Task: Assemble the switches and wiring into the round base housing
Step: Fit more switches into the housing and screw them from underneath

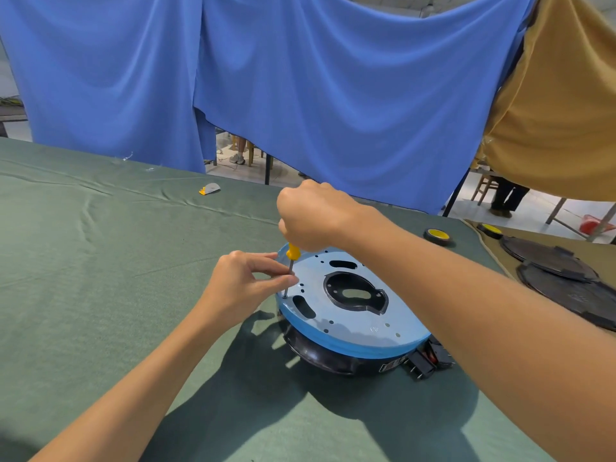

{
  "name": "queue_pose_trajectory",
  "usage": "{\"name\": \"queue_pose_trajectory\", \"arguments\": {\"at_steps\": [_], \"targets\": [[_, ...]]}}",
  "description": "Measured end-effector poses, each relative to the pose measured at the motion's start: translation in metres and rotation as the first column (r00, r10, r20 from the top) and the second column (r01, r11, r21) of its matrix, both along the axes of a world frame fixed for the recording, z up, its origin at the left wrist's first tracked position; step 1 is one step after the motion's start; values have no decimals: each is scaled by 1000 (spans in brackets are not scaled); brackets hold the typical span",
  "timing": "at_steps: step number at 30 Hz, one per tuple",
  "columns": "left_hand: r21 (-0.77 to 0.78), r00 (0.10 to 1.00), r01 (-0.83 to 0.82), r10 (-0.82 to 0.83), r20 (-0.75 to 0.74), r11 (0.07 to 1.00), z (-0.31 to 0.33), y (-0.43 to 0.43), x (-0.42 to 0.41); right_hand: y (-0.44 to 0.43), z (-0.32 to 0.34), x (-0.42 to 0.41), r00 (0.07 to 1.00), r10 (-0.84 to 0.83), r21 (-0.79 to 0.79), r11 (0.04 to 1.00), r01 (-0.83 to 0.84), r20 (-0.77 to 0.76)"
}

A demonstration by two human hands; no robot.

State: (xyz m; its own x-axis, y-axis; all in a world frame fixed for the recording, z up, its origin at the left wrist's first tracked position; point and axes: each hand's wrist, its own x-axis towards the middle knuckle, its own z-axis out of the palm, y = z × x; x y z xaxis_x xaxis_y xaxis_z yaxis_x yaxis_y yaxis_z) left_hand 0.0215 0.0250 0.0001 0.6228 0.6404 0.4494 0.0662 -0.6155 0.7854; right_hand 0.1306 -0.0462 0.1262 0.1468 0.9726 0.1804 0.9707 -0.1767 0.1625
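Our R hand [316,216] is fisted round the yellow screwdriver [293,252], tip down at the left rim of the round base housing [353,326], which sits on the green cloth [116,261]. Our L hand [245,283] pinches the shaft w/ thumb & fingertips. Black switches [428,361] lie just beside the housing.

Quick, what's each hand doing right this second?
Left hand: pinching the metal shaft of the screwdriver, just above the blue plate.
Right hand: closed around the yellow handle of the screwdriver.
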Motion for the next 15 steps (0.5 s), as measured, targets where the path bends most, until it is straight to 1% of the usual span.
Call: {"name": "queue_pose_trajectory", "arguments": {"at_steps": [3,5,7,9,11,13,15], "targets": [[99,998,-58,60,-26,993,2,-1,4,2,5,-3,1000,3,-62,998,-3,-4],[95,996,-69,73,-41,993,2,0,5,2,12,-6,1000,29,-143,989,-29,2],[71,996,-60,64,-55,996,3,2,5,0,18,-10,997,71,-186,981,-62,41],[79,993,-62,69,-92,995,4,3,6,-1,20,-10,994,95,-175,981,-84,56],[103,989,-57,70,-131,993,6,3,7,0,17,-10,994,99,-147,985,-92,38],[123,984,-22,43,-172,992,7,4,7,2,14,-10,996,85,-111,990,-83,16],[165,972,5,34,-232,986,8,4,5,5,11,-11,998,61,-93,994,-58,28]]}}
